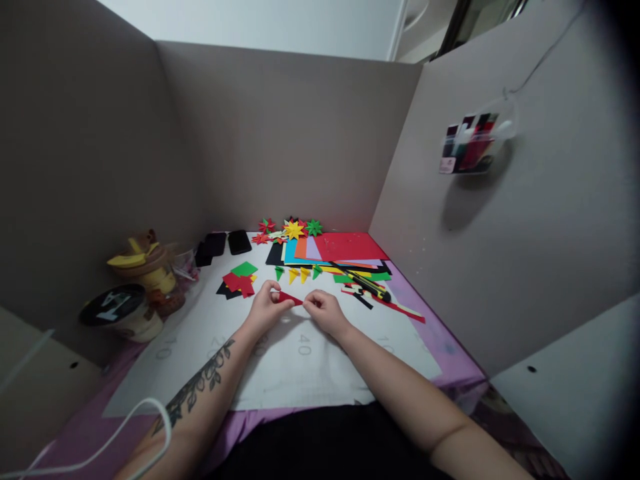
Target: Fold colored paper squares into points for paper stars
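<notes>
A red folded piece of paper [290, 299], triangular in outline, is held above the white sheet between my two hands. My left hand [269, 307] grips its left end with thumb and fingers. At its right tip, the fingers of my right hand [325, 310] pinch the paper. Just beyond my hands stand small folded paper pieces, green [279, 273] and yellow [305, 275] ones, in a row. Left of my left hand lies a loose pile of cut paper squares [240, 280] in red, green, black and yellow.
Coloured sheets [345, 247] are stacked at the back, with folded paper stars [294, 229] behind. A box cutter [367, 285] and paper strips [400, 309] lie right. Pots [143, 270] stand left; a white cable [163, 427] crosses front left. Grey panels [290, 140] enclose the table.
</notes>
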Tool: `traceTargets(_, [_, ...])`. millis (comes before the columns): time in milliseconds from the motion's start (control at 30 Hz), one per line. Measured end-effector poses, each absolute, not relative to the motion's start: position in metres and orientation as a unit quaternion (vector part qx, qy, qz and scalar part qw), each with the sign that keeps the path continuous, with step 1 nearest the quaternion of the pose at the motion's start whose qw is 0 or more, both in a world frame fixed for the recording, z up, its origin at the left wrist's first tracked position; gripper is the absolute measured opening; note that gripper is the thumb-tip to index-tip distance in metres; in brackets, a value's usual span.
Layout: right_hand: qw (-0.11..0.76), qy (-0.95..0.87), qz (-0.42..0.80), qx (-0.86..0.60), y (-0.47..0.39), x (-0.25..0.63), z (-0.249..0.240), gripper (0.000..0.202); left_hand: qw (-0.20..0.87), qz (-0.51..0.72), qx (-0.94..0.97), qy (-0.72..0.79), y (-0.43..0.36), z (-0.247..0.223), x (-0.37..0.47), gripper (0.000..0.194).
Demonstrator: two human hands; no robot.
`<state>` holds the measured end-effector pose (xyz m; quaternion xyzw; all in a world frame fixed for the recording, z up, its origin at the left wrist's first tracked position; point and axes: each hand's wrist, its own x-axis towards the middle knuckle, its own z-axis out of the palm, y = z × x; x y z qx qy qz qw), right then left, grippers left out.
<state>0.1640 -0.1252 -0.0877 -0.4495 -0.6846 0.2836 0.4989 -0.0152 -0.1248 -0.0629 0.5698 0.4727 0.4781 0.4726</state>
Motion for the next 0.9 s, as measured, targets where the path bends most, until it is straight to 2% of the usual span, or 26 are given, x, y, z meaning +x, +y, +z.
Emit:
traceTargets(433, [0.514,-0.673,0.326,-0.420,-0.129,0.152,-0.093,0.010,0.432,0.438,0.633,0.471,-0.124,-0.071,-0.015,0.038])
traceTargets(533, [0.519,-0.676,0.307,-0.423,-0.129,0.155,-0.092,0.008,0.381,0.447,0.667,0.457,-0.123,-0.071,-0.015,0.032])
traceTargets(667, [0.519,-0.689,0.289,-0.414,-0.131,0.157,-0.091,0.011,0.296,0.452,0.724,0.428,-0.123,-0.071,-0.015,0.009])
traceTargets(767, [0.522,-0.696,0.286,-0.403,-0.132,0.157,-0.089,0.013,0.240,0.449,0.762,0.400,-0.125,-0.072,-0.017,0.006])
traceTargets(900, [0.515,-0.703,0.316,-0.375,-0.131,0.158,-0.088,0.015,0.184,0.443,0.794,0.373,-0.126,-0.075,-0.024,0.011])
